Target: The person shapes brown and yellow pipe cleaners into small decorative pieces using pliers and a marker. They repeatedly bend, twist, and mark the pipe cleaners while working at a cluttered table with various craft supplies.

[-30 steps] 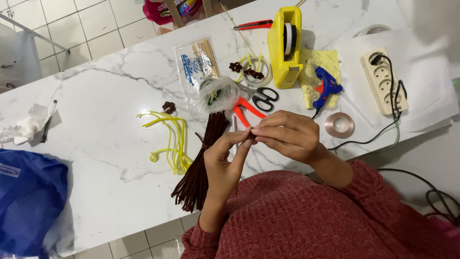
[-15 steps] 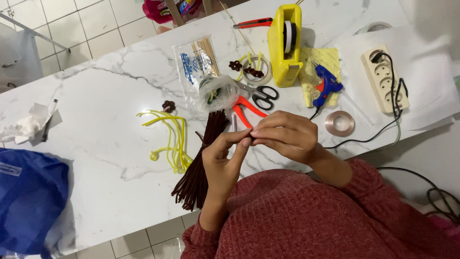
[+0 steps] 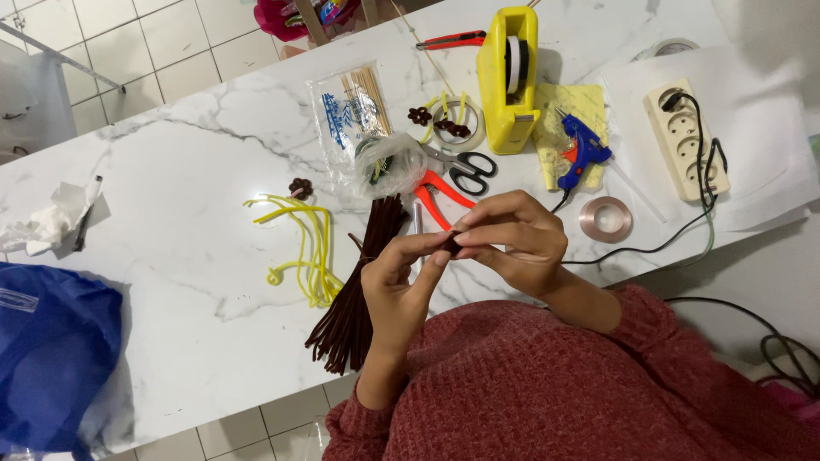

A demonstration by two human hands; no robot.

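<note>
My left hand [image 3: 400,282] and my right hand [image 3: 511,241] meet above the marble table's front edge, fingertips pinching a small dark brown pipe-cleaner piece [image 3: 450,246] between them. Most of the piece is hidden by my fingers. A bundle of dark brown pipe cleaners [image 3: 357,294] lies on the table just under and left of my left hand. Yellow pipe cleaners [image 3: 307,243] lie farther left, with a small brown twisted flower [image 3: 300,187] above them.
Orange-handled pliers [image 3: 440,198], black scissors [image 3: 465,166], a yellow tape dispenser [image 3: 508,77], a blue glue gun [image 3: 581,149], a roll of clear tape [image 3: 606,218] and a cream power strip [image 3: 688,138] lie beyond my hands. A blue bag [image 3: 51,358] sits far left.
My hands stay in place; the fingers shift only slightly on the small brown piece. Nothing on the table has moved.
</note>
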